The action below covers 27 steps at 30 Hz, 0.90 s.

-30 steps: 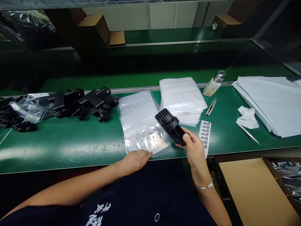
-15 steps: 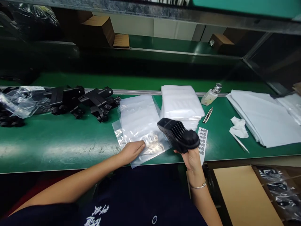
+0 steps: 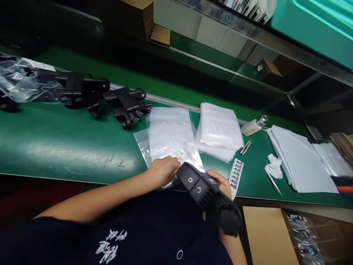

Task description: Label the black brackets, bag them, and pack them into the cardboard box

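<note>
My left hand is closed at the lower edge of a clear plastic bag, which lies flat on the green table. My right hand grips a black ribbed plastic part, held tilted over the table's front edge with its rounded end toward the lower right. Two round screw heads show on its upper face. Part of the right hand is hidden behind the part. Right of the bag lies a stack of clear bags, and a label strip is beside my right hand.
Black assemblies and bagged parts line the left. Toward the right are a bottle, a cutter, a crumpled tissue and white sheets. An open carton stands below the table edge; a metal shelf spans above.
The view has tilted and shifted. My right hand has turned the black part so its screw side faces up and lowered it toward me. My left hand stays at the bag's edge.
</note>
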Each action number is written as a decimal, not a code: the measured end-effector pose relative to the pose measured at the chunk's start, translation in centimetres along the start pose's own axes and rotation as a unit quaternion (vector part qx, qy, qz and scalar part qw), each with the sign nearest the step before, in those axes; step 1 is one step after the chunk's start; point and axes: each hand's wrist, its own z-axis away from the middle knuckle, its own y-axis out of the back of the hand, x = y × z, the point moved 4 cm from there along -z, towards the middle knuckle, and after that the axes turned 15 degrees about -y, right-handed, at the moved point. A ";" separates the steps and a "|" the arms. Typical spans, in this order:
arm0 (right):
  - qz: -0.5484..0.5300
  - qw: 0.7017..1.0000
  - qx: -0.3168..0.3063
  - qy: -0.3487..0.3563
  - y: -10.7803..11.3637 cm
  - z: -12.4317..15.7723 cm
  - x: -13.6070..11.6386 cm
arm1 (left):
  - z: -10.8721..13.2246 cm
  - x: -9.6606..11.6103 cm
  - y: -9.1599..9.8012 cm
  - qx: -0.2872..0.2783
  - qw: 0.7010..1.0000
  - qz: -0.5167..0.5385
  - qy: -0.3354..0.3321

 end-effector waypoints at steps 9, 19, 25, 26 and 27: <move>0.237 0.968 0.011 0.087 0.2 -0.7 -2.5 | 0.8 0.3 1.0 0.115 0.992 0.058 -0.009; 0.178 0.975 0.115 0.061 2.5 1.0 -0.5 | 1.0 -1.3 2.3 0.073 0.989 0.115 0.055; 0.086 0.990 -0.082 0.076 0.8 -0.5 -1.6 | -1.7 -1.2 2.8 0.005 0.979 0.203 0.016; 0.079 0.990 -0.091 0.076 0.5 -0.9 -1.7 | -1.7 -0.8 2.8 -0.003 0.975 0.221 0.006; 0.077 0.990 -0.087 0.075 0.3 -1.3 -1.7 | -1.5 -0.4 2.9 -0.009 0.973 0.230 -0.002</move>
